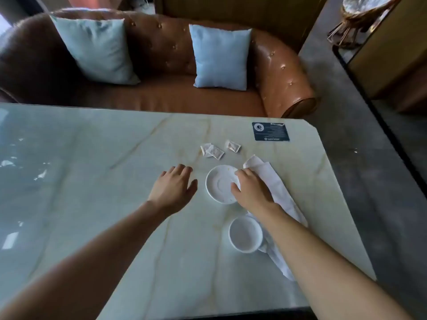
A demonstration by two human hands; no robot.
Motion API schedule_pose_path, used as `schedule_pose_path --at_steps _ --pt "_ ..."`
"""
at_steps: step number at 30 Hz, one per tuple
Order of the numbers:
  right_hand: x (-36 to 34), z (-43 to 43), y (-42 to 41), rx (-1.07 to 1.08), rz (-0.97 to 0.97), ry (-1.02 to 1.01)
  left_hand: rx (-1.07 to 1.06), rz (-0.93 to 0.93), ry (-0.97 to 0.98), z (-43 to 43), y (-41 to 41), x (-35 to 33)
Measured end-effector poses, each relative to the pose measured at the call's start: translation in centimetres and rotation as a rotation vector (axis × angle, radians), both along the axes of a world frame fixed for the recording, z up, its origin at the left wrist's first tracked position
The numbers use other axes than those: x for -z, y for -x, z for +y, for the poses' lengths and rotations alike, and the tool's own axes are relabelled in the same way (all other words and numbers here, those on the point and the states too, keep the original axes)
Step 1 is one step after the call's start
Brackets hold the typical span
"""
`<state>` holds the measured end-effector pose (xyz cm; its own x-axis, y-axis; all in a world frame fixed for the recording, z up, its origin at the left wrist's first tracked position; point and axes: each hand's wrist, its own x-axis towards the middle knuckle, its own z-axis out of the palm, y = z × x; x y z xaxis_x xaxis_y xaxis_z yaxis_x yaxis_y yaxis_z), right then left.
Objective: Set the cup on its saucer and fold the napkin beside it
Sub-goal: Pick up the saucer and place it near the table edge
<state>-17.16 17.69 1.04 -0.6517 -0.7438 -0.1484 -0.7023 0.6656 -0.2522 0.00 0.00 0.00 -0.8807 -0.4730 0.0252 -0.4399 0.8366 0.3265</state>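
A white saucer (219, 183) lies bare on the marble table (115, 181). My right hand (251, 192) grips the saucer's right rim, thumb on top, and partly covers the white napkin (275, 183). The napkin runs as a long crumpled strip from beside the saucer toward the table's near right edge. A white cup (245, 233), upright with nothing in it, stands on the table nearer to me, touching the napkin. My left hand (174, 185) rests flat on the table just left of the saucer, fingers apart, holding nothing.
Several small white sachets (213, 150) lie beyond the saucer. A dark card (270, 131) sits near the far right corner. A brown leather sofa (161, 65) with two pale blue cushions stands behind the table. The table's right edge is angled, with grey floor beyond.
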Motion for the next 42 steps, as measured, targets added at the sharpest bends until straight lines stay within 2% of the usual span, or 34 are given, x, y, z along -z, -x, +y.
schedule_pose_path --at_steps 6,14,17,21,24,28,34,42 --pt "5.0 0.7 1.6 0.082 -0.184 -0.09 -0.056 -0.127 -0.155 1.5 2.7 4.9" --pt "8.9 2.6 4.9 0.234 -0.188 -0.274 -0.194 -0.176 -0.356 2.0 6.8 9.0" --pt "9.6 3.3 5.9 0.271 -0.1 -0.306 -0.227 -0.188 -0.385 2.2 7.8 10.1" --pt "9.9 3.1 6.6 0.234 0.03 -0.218 -0.313 -0.18 -0.439 2.4 8.7 11.0" --pt "10.4 2.1 6.9 0.156 -0.108 -0.107 -0.366 -0.17 -0.484 2.6 8.9 11.5" --pt "11.4 1.0 6.8 0.188 -0.269 -0.095 -0.424 -0.157 -0.551 3.0 8.9 12.1" --pt "11.8 0.6 6.4 0.19 -0.365 -0.047 -0.536 -0.06 -0.604 3.2 8.2 12.3" --pt "9.2 -2.6 2.9 0.085 -0.466 0.077 -0.678 0.043 -0.58 1.8 2.8 10.0"
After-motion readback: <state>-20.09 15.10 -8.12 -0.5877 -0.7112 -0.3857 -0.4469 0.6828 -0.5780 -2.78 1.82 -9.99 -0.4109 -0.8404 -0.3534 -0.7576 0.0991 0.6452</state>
